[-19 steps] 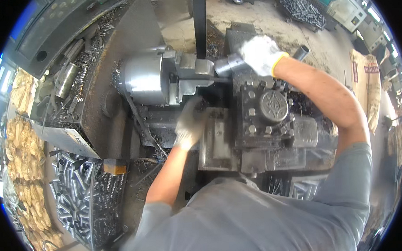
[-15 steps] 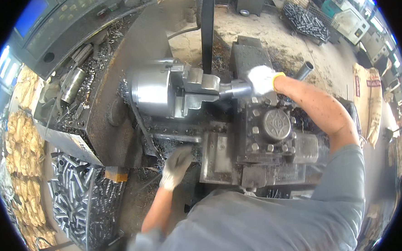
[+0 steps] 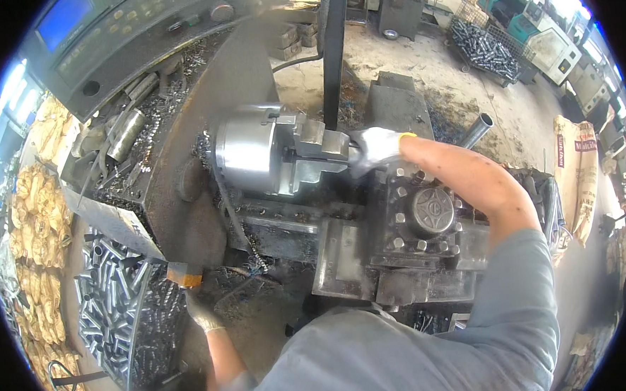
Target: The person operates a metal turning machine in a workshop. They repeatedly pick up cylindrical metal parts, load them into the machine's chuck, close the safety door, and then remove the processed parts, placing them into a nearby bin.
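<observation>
My right hand, in a white glove with a yellow cuff, is closed around the outer end of a short metal tube at the jaws of a lathe chuck. The glove covers most of the tube. Low on the left, my left hand, also gloved, reaches just below an orange-brown block at the machine's corner. Its fingers are blurred, and I cannot tell whether they touch the block. Below my right forearm sits the square tool post with its round cap and several bolts.
A mesh bin full of cut metal tubes stands at lower left beside stacked tan sacks. A tube sticks up behind my right forearm. Metal chips and tools lie on the machine top. Another tube-filled basket stands far right.
My right hand has moved left along the tube, up to the chuck jaws. My left hand has gone from beside the lathe bed down and left to the orange-brown block.
</observation>
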`<state>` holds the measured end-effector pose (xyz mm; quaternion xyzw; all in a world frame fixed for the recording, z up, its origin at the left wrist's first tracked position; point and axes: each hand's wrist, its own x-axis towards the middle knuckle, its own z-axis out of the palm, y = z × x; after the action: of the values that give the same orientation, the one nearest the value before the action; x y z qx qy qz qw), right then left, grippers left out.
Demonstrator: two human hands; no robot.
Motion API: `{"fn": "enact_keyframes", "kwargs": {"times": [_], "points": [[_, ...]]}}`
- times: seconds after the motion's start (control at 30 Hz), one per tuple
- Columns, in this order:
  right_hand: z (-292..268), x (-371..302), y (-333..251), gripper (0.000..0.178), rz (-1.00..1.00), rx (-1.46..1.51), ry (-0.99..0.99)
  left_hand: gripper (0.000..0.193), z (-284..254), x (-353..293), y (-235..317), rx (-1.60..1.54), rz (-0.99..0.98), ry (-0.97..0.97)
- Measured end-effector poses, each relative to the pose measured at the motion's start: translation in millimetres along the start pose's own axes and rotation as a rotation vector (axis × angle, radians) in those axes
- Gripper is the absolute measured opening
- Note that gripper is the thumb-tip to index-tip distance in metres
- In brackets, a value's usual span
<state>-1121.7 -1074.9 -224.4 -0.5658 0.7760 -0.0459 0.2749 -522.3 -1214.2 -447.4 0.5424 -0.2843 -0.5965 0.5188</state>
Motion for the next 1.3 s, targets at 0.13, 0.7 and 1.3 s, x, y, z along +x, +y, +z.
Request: {"fn": "enact_keyframes", "kwargs": {"times": [0.13, 0.7, 1.3], "points": [[5.1, 21.3, 23.6, 0.054, 0.069, -0.265, -0.144, 0.058, -15.9, 19.1, 28.2, -0.162, -0.203, -0.048], [15.6, -183.8, -64.5, 0.043, 0.099, 0.376, 0.887, 0.046, 0.9, -19.1, 72.6, 0.830, 0.749, 0.192], [217.7, -243.4, -129.7, 0.038, -0.060, 0.943, 0.413, 0.072, 439.8, -59.4, 254.2, 1.036, 1.498, -0.269]]}}
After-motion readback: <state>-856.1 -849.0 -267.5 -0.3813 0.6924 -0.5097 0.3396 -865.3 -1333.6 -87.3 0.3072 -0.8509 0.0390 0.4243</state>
